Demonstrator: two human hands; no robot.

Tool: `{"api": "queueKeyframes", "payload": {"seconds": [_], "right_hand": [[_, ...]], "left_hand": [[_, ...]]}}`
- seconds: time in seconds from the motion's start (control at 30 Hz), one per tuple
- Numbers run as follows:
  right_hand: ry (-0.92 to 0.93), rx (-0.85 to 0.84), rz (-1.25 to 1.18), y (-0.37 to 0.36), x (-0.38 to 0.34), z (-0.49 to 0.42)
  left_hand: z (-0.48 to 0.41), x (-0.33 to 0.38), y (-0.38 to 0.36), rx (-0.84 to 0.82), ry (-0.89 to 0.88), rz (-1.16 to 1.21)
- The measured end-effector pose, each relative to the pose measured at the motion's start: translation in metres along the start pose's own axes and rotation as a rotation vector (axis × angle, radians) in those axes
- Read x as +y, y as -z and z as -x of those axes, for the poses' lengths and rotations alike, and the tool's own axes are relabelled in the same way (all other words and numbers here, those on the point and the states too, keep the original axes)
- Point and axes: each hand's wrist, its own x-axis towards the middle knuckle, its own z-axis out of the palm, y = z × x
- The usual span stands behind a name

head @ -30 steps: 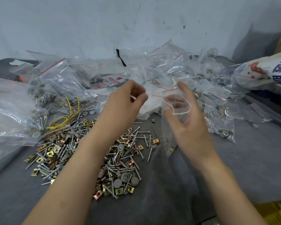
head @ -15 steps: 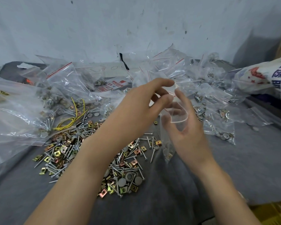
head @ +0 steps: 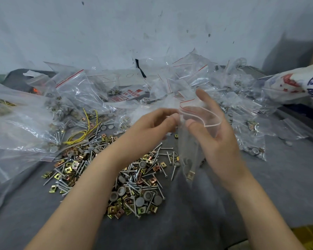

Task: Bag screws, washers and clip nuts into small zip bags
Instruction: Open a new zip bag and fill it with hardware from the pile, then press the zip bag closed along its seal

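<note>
Centre frame: small zip bag (head: 187,154) pinched at its mouth in right hand (head: 219,141) grip — held agape for filling. Left hand (head: 152,123) curled at the opening, hold unclear. Loose hardware (head: 134,177) below.

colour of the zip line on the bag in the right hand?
Red, at the mouth of the clear zip bag; head view.
</note>
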Motion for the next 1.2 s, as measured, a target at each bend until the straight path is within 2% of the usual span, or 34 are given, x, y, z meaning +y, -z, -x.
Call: {"api": "queueKeyframes", "payload": {"seconds": [0.13,0.27,0.37,0.6,0.77,1.2], "right_hand": [[-0.011,-0.017,-0.126,0.001,-0.006,-0.003],[-0.123,-0.052,-0.219,0.004,-0.001,-0.006],[-0.203,0.047,-0.149,0.004,0.004,-0.008],[-0.197,0.196,-0.078,0.003,0.014,-0.009],[-0.172,0.297,-0.049,0.006,0.013,-0.008],[-0.170,0.288,-0.079,0.008,0.010,-0.009]], "left_hand": [[0.007,-0.006,-0.001,-0.150,0.021,0.184],[0.007,-0.006,-0.002,-0.056,0.007,0.201],[0.006,-0.004,0.000,0.058,-0.028,0.147],[0.006,-0.003,0.006,0.206,-0.067,0.079],[0.007,-0.006,0.009,0.226,-0.053,0.018],[0.008,-0.010,0.009,0.215,-0.036,-0.004]]}}
